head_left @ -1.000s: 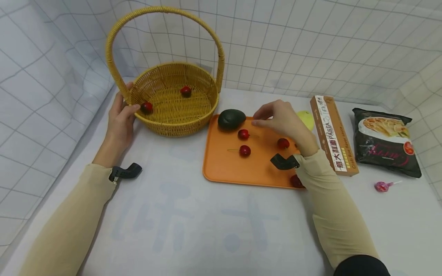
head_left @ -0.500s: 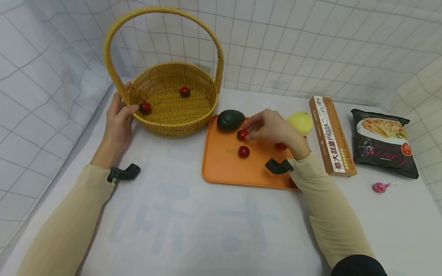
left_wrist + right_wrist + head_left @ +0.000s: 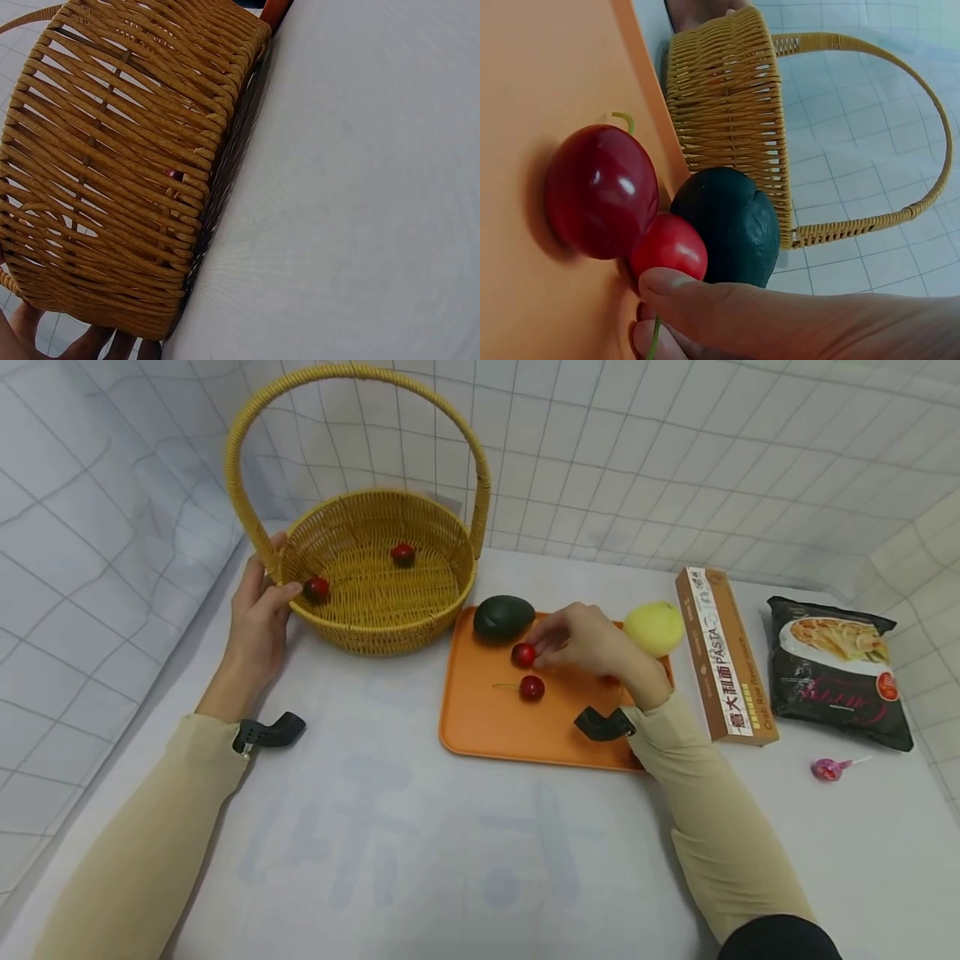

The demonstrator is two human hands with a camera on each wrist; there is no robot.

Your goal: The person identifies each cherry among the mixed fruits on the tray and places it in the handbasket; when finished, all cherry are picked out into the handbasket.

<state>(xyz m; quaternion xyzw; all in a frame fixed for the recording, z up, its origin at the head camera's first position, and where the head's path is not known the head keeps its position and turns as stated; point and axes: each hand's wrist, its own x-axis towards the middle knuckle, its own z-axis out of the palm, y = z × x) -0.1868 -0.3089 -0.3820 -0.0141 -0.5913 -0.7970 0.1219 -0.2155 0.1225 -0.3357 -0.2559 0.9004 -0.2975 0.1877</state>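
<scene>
My left hand [image 3: 257, 618] holds the left side of a yellow wicker basket [image 3: 375, 642], thumb at the rim near the handle's foot. Inside the basket lie two red cherries, one cherry [image 3: 316, 590] close to that thumb and another cherry [image 3: 402, 555] farther back. Over an orange tray [image 3: 480, 731], my right hand [image 3: 588, 643] pinches a red cherry [image 3: 671, 247] between thumb and fingers; its green stem hangs beside the thumb in the right wrist view. A second cherry [image 3: 532, 687] with a stem lies just in front of it. A dark green avocado [image 3: 503, 618] sits behind, at the tray's back left.
Right of the hand is a yellow-green round fruit [image 3: 653, 628]. Beyond it stand a pasta box [image 3: 727, 656], a black food bag [image 3: 836, 672] and a pink lollipop [image 3: 828, 769]. More red fruit is partly hidden under the right forearm.
My right hand has come down and left from above the tray's back edge, and its fingers have closed on the cherry near the avocado. My left hand stays at the basket.
</scene>
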